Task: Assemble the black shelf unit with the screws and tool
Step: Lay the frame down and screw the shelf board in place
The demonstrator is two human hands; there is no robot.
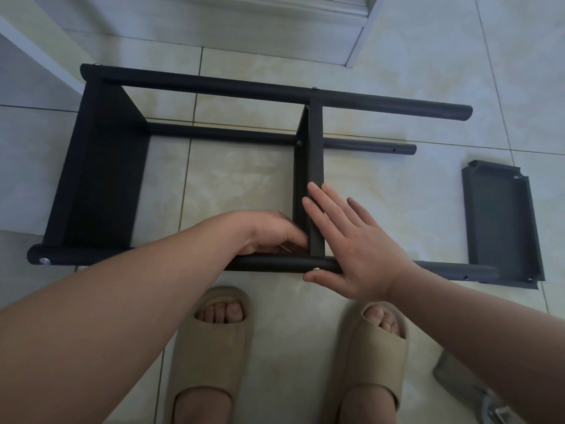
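Observation:
The black shelf unit [101, 166] lies on its side on the tiled floor, with round posts running left to right and two shelf panels fixed between them. My left hand [272, 232] reaches inside the frame against the middle shelf panel [315, 154], fingers curled where the panel meets the near post [275, 264]; whether it holds anything is hidden. My right hand [351, 246] lies flat and open against the panel's other side, thumb next to a silver screw [316, 269] in the near post. A loose third shelf panel [501, 218] lies on the floor at the right.
My two feet in beige slippers [214, 347] stand just in front of the near post. White furniture edges [357, 35] sit at the top and upper left. A grey object [464, 384] lies at the lower right. More screws show at the posts' left ends [45, 261].

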